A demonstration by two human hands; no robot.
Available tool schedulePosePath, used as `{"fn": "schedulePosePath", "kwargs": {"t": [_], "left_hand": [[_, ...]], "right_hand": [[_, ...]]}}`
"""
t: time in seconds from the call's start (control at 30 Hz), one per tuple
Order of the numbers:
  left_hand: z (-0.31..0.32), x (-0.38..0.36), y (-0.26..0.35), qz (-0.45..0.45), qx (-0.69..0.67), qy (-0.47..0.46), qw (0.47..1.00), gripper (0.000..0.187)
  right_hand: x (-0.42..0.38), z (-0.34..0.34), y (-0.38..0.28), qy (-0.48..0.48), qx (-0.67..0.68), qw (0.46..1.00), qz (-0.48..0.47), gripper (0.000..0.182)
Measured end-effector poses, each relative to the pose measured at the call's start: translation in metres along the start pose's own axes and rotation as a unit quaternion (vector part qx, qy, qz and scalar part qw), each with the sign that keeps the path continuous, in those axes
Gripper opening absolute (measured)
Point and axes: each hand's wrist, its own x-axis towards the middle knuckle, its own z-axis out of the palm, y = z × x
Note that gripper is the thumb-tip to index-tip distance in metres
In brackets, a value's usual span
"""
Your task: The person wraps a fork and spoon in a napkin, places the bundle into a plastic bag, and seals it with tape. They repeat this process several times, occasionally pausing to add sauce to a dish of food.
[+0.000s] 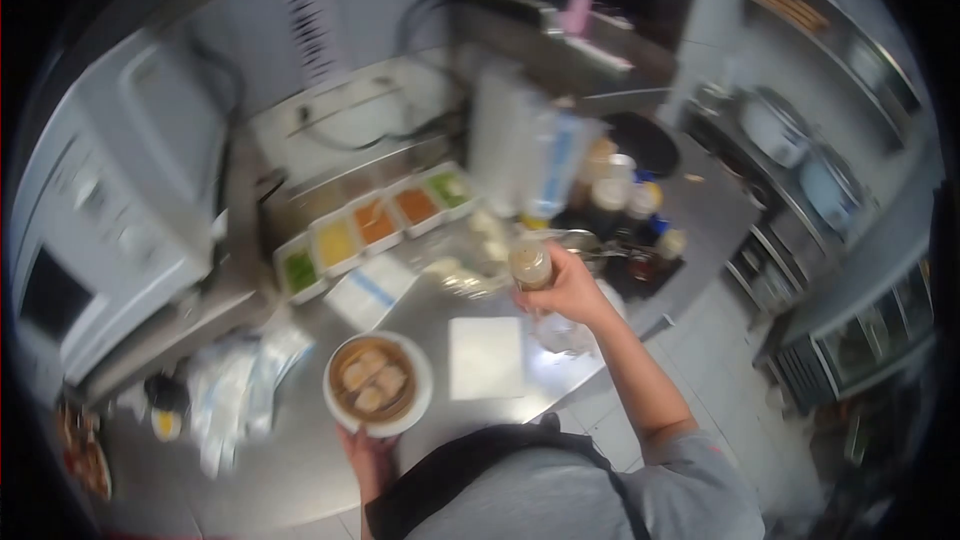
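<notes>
A white plate carries a round bamboo steamer with several dumplings in it. My left hand grips the near rim of this plate, its fingers partly hidden beneath. Farther right, my right hand is closed around a small shaker jar with a pale top, held above the counter. Whether anything comes out of the jar cannot be made out. Between the two hands lies a white square sheet on the steel surface.
Behind is a row of white tubs with green, yellow and orange fillings. Several bottles crowd the right rear of the steel counter. Plastic bags lie left, beneath a white microwave-like appliance.
</notes>
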Motion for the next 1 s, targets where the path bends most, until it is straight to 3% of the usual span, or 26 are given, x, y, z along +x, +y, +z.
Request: {"fn": "schedulePosePath", "kwargs": {"t": [0.07,0.13,0.2,0.27,0.33,0.37,0.4,0.47,0.53,0.6,0.73,0.8,0.87,0.93,0.97,1.0], "left_hand": [[-0.002,0.004,-0.008,0.018,-0.011,-0.003,1.0,0.061],[-0.02,0.011,-0.018,0.009,-0.016,-0.013,1.0,0.061],[0.005,0.0,-0.009,0.018,0.008,0.036,0.999,0.055],[-0.014,0.01,-0.016,0.013,0.097,-0.022,0.995,0.059],[0.042,-0.03,0.019,-0.043,0.162,0.045,0.985,0.058],[0.072,-0.041,0.024,-0.01,0.062,0.046,0.997,0.051],[0.055,-0.027,0.005,0.013,0.176,-0.016,0.984,0.049],[0.105,-0.043,0.02,-0.073,0.041,-0.003,0.996,0.048],[0.142,-0.047,0.022,-0.074,0.04,-0.039,0.996,0.048],[0.166,-0.044,0.011,-0.081,0.048,-0.078,0.993,0.048],[0.221,-0.036,-0.006,-0.146,0.002,-0.175,0.974,0.054],[0.257,-0.041,-0.004,-0.158,0.004,-0.21,0.965,0.056],[0.29,-0.045,-0.005,-0.179,-0.021,-0.257,0.95,0.06],[0.316,-0.04,-0.02,-0.198,-0.041,-0.256,0.945,0.061],[0.324,-0.033,-0.027,-0.191,-0.027,-0.305,0.932,0.061],[0.335,-0.028,-0.034,-0.182,-0.013,-0.355,0.917,0.061]], "right_hand": [[-0.006,-0.044,-0.011,0.12,-0.078,0.976,-0.165,0.041],[-0.018,-0.09,-0.039,0.219,-0.261,0.922,-0.185,0.045],[-0.022,-0.129,-0.045,0.34,-0.362,0.848,-0.185,0.048],[-0.017,-0.173,-0.03,0.395,-0.434,0.788,-0.186,0.048],[-0.009,-0.214,-0.004,0.421,-0.4,0.799,-0.158,0.049],[-0.005,-0.228,0.006,0.431,-0.373,0.809,-0.146,0.048],[0.005,-0.26,0.052,0.416,-0.206,0.879,-0.107,0.046],[0.005,-0.271,0.07,0.391,-0.186,0.899,-0.067,0.046],[0.008,-0.279,0.09,0.356,-0.192,0.914,-0.029,0.046],[0.015,-0.284,0.097,0.292,-0.102,0.951,-0.006,0.045],[0.02,-0.289,0.088,0.237,-0.171,0.954,0.063,0.042],[0.019,-0.295,0.107,0.165,-0.261,0.94,0.144,0.047],[0.018,-0.305,0.123,0.121,-0.291,0.938,0.144,0.056],[0.005,-0.301,0.106,0.142,-0.152,0.964,0.168,0.058],[-0.006,-0.302,0.102,0.165,-0.184,0.967,0.067,0.058],[-0.017,-0.298,0.099,0.271,-0.22,0.937,-0.009,0.054]]}}
